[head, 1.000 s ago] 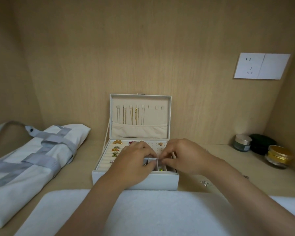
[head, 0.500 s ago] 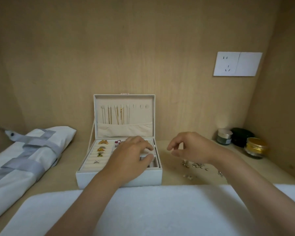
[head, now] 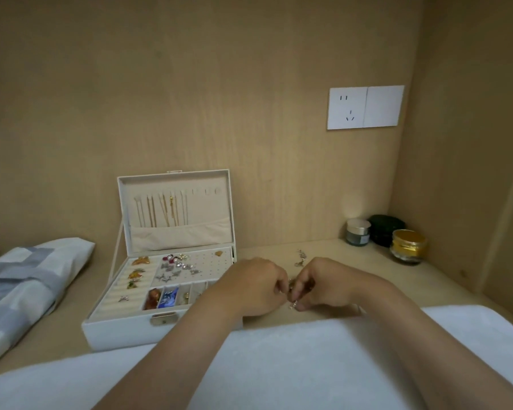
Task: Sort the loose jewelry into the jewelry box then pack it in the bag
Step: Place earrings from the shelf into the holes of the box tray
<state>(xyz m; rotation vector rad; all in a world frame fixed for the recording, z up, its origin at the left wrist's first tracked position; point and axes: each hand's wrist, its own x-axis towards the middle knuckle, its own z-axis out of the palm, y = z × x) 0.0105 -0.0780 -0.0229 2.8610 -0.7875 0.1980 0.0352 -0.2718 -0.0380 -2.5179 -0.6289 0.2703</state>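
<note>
The white jewelry box (head: 122, 332) stands open on the wooden shelf, its lid upright with chains hanging inside. Rings, earrings and coloured pieces lie in its tray. Just right of the box my left hand (head: 255, 287) and my right hand (head: 326, 287) meet, fingers curled, both pinching a small metal jewelry piece (head: 292, 303) between them. A few more loose jewelry pieces (head: 301, 258) lie on the shelf behind my hands. The white and grey bag (head: 21, 291) lies flat at the left.
Three small jars (head: 407, 245) stand in the back right corner by the side wall. A white towel (head: 279, 365) covers the front edge under my forearms. A wall socket (head: 365, 107) sits on the back panel.
Both hands left the box tray and moved right onto the shelf. They now meet over the loose jewelry and pinch one piece. The view has shifted right.
</note>
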